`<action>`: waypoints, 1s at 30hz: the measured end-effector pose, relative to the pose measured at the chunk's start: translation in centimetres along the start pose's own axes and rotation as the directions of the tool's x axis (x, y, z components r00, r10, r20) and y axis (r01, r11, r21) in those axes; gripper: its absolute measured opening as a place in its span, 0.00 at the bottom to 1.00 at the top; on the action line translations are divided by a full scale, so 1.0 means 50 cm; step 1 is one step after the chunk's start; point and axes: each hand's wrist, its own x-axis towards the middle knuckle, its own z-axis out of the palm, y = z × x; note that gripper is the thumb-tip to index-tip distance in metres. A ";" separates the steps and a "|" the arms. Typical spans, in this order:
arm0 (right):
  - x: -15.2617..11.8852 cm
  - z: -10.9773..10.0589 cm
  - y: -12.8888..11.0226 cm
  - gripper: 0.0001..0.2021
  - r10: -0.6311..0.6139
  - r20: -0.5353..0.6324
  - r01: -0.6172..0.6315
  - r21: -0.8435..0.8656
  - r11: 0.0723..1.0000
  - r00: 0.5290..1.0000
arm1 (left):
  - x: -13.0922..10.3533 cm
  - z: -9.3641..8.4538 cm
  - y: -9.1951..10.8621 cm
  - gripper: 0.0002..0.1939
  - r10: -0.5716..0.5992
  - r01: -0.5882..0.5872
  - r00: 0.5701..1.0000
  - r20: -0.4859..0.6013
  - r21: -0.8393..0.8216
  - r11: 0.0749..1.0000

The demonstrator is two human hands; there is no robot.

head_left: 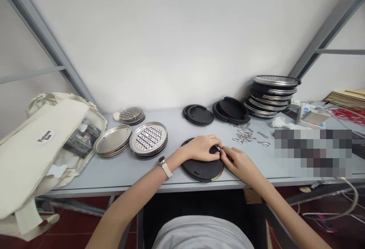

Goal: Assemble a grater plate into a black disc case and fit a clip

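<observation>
A round black disc (196, 171) lies near the table's front edge, with a small coloured strip on its lower right rim. Across its top rests my left hand (203, 147), fingers curled and gripping it by its right edge. Close against those fingertips, my right hand (235, 161) is pinched at the same edge; whatever is between its fingers is too small and hidden to name. Behind my right hand lie several small silver wire clips (245, 133) in a loose pile. Left of the disc sits a stack of round metal graters (148, 138), its top one with raised holes.
Plain round metal plates (112, 140) and smaller graters (131, 115) stand at left, beside a cream bag (37, 142). Behind are black round lids (199, 115) and black trays (232, 110). A tall stack of rimmed graters (270, 97) stands at back right.
</observation>
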 end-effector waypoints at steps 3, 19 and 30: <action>0.000 -0.001 -0.001 0.14 0.001 -0.002 -0.001 0.013 1.000 1.000 | 0.000 -0.001 -0.001 0.09 -0.002 0.001 1.000 -0.010 -0.084 0.996; 0.002 -0.002 -0.006 0.14 0.011 0.011 -0.012 0.060 0.998 1.000 | 0.008 0.010 -0.023 0.18 -0.107 0.096 0.994 0.007 -0.513 0.853; 0.001 -0.007 -0.009 0.13 0.019 0.006 -0.020 0.121 0.993 1.000 | 0.008 0.004 -0.019 0.17 -0.133 0.120 0.991 0.015 -0.545 0.830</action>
